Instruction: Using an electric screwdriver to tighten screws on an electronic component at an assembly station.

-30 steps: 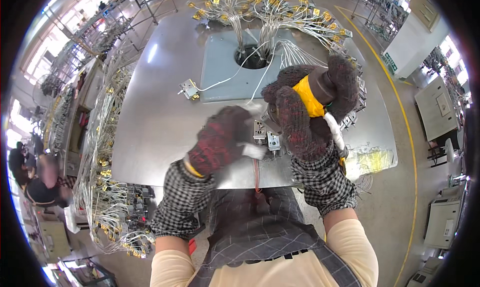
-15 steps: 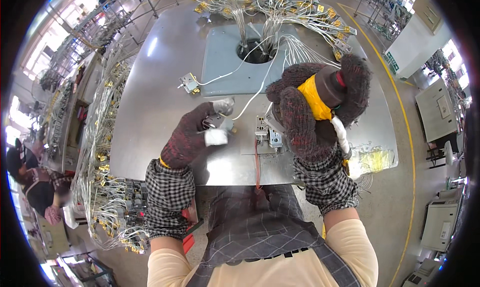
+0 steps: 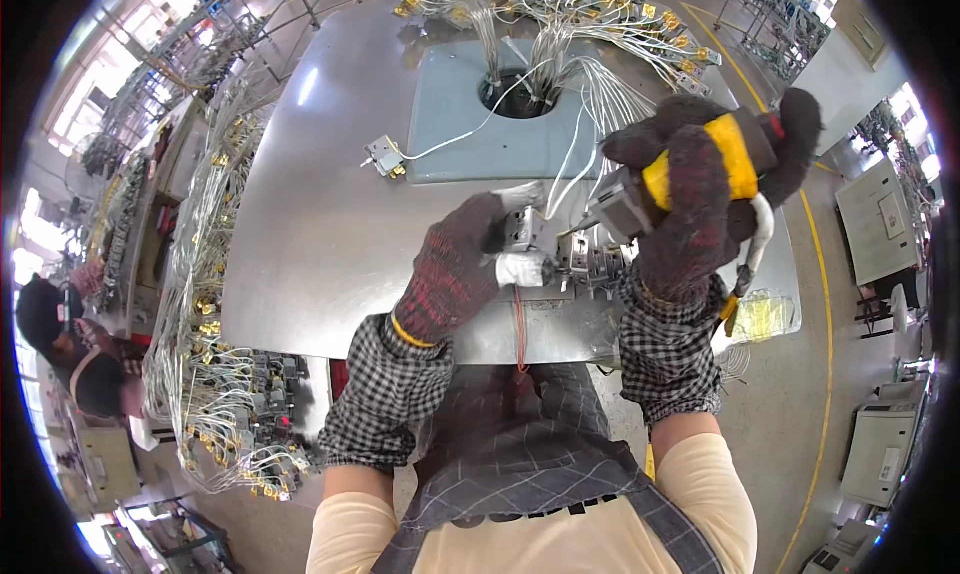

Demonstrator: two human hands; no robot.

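Observation:
My left hand (image 3: 450, 264), in a dark red-and-black knit glove with white-wrapped fingertips, pinches a small metal connector box (image 3: 524, 229) with a white wire leading from it. My right hand (image 3: 690, 209), in a similar dark glove, wraps round a dark handheld power tool (image 3: 740, 154) banded with yellow tape. The tool's grey boxy head (image 3: 622, 206) points left, its thin tip close to the box; contact cannot be made out. Just below the tip, a small metal fixture (image 3: 597, 264) with red wires (image 3: 520, 329) sits on the metal table (image 3: 310, 244).
Another wired connector box (image 3: 383, 157) lies on the table at left. White wires (image 3: 545, 49) with yellow-ended terminals rise from a round hole (image 3: 520, 96) in the grey plate. Wire bundles (image 3: 215, 374) hang left of the table. A co-worker (image 3: 80, 354) is at far left.
My left hand has moved right with the connector box, up to the fixture. My right hand has swung up and right, turning the tool so its head points left at the box.

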